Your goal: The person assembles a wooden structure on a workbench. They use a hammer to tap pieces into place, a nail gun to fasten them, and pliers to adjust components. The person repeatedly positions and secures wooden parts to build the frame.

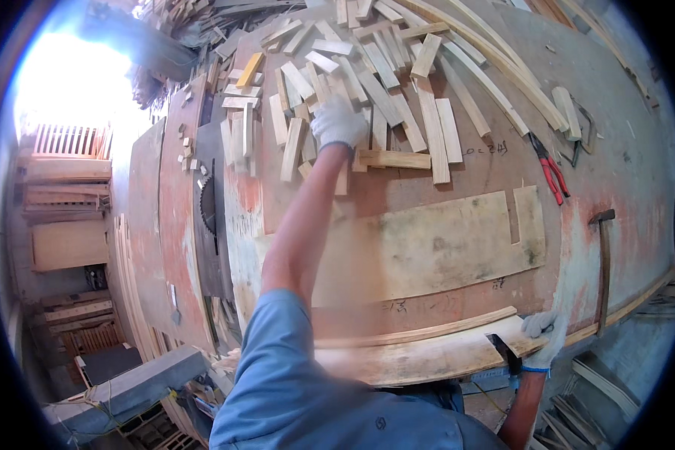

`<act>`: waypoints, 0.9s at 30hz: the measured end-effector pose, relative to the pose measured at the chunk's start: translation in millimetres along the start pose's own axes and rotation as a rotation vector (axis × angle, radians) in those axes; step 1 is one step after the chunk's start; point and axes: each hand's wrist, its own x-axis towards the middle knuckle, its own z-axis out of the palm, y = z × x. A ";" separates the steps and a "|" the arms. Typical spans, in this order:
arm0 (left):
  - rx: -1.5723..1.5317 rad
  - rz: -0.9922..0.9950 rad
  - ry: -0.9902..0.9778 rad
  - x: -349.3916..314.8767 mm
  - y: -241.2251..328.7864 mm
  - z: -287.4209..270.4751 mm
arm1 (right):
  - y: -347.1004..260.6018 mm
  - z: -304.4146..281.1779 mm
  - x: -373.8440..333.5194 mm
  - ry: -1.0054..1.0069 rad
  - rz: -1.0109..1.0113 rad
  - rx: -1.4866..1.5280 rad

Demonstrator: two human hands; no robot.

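Right at the bottom, just off the right corner of the sheet, we have the right hand, gloved, fingers bent over the end of the board; whether they close on anything, I can't tell. The strip lies between board and sheet, running much the way the sheet runs. Off the sheet's right end, there's the hammer, head on the far side, and beyond that same end the pliers, red handles toward us.

Now to the left arm, crossing the sheet's left part, and this is the one that counts: past the sheet's far edge, the left hand is right in among the blocks, while the right hand sits well apart on the sheet's near side. The glove is blurred, fingertips lost, so gripping a block or only resting on one, I can't tell.

And look at how they lie! A crosswise block sits between hand and sheet, a touch to the right, long axis side to side; most beyond it point away from the sheet at scattered slants, with the yellow block out past the sheet's left end
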 end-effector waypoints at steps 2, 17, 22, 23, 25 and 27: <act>-0.057 0.008 -0.024 3.3 -14.8 -5.6 | 1.5 0.9 1.2 0.006 0.012 0.004; -1.231 0.054 -0.630 -164.1 -84.1 -47.8 | 10.4 -23.5 -3.2 -0.051 -0.056 0.022; -0.924 0.330 -0.554 -220.6 -71.8 -29.4 | 9.3 -14.2 0.5 -0.026 -0.040 -0.012; -0.908 0.314 -0.582 -225.8 -65.2 -29.1 | 6.2 -12.5 -0.6 -0.029 -0.041 -0.001; -0.859 0.303 -0.592 -230.6 -62.5 -28.8 | 4.2 -10.0 -1.8 -0.050 -0.029 0.019; -0.810 0.318 -0.581 -229.6 -63.2 -15.4 | 2.6 -6.1 -3.3 -0.038 -0.041 0.004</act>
